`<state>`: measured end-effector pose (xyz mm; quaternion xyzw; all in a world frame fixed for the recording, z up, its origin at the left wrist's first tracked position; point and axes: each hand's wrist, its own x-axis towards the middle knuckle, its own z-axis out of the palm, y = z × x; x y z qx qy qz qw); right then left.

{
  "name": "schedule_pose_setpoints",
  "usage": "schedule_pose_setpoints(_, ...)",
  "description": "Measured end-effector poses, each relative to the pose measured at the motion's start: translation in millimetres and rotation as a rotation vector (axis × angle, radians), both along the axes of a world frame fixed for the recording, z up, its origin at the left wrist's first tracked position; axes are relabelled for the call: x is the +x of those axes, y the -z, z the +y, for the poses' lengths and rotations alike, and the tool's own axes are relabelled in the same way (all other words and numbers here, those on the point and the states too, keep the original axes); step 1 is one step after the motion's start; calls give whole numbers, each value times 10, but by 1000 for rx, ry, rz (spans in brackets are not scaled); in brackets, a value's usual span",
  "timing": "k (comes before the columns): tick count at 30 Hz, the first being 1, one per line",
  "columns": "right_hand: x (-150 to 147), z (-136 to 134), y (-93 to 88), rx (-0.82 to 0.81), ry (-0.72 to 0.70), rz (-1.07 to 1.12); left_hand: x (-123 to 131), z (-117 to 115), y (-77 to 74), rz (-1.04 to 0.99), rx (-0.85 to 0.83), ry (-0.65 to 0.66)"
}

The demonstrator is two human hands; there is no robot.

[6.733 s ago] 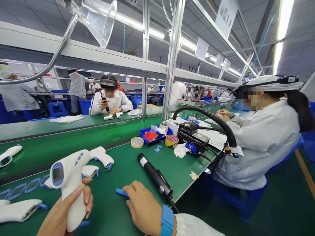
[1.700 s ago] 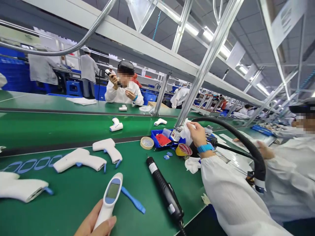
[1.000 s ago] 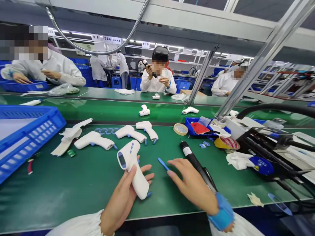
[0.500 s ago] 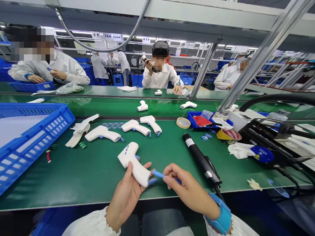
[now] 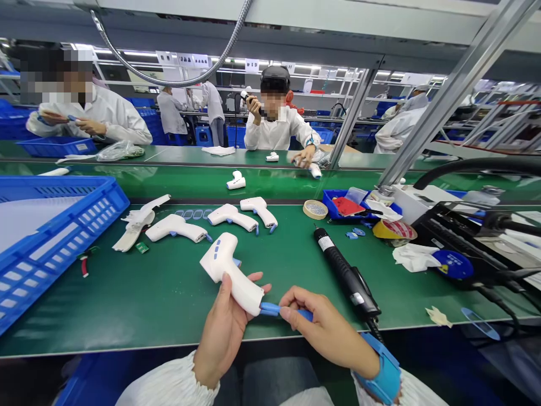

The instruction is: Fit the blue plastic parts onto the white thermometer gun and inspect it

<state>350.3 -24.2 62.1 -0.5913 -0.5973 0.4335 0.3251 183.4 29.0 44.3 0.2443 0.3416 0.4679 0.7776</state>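
- A green workbench [image 5: 169, 316] runs across the foreground of a busy workshop, with a glossy green channel [image 5: 181, 183] behind it and a second counter [image 5: 169, 158] beyond.
- Across the way, a worker in white [image 5: 276, 129] lifts a dark handheld device near the head and stretches the other hand toward the counter's edge; a second worker [image 5: 112, 115] sits at far left behind a small blue bin [image 5: 57, 148].
- Overhead, a bendable metal hose [image 5: 169, 83] loops below a pale beam [image 5: 177, 28], while a slanting metal post [image 5: 443, 93] partly blocks the view of the room at right.
- At bench left, a blue basket [image 5: 103, 197] stands near an opened white shell [image 5: 135, 223], a green circuit board [image 5: 142, 247] and a red wire [image 5: 84, 266].
- Three more thermometers [image 5: 175, 228] lie in a row beyond the hands.
- A black electric screwdriver [image 5: 344, 273] occupies the bench just beyond the right hand [image 5: 325, 324], near a tape roll [image 5: 315, 209], a crumpled tissue [image 5: 416, 257] and a black machine [image 5: 460, 231].
- Front and center, the left hand [image 5: 226, 324] cradles a white thermometer [image 5: 232, 273] above the bench, thumb against its handle, fingertips showing behind.
- The right hand's thumb and fingers pinch a blue stick [image 5: 306, 315] at the handle's end; exact contact there is unclear.
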Motion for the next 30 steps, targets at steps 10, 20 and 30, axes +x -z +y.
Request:
schedule_pose_setpoints(10,-60,59,100,-49,40,240,74,-4,60,-111,-62,-9)
schedule_pose_setpoints(20,-74,175,147,0,47,47,52,-75,119,-92,-58,203)
schedule_pose_setpoints(30,320,521,65,-73,-106,-210,-231,193,-255,976,1058,706)
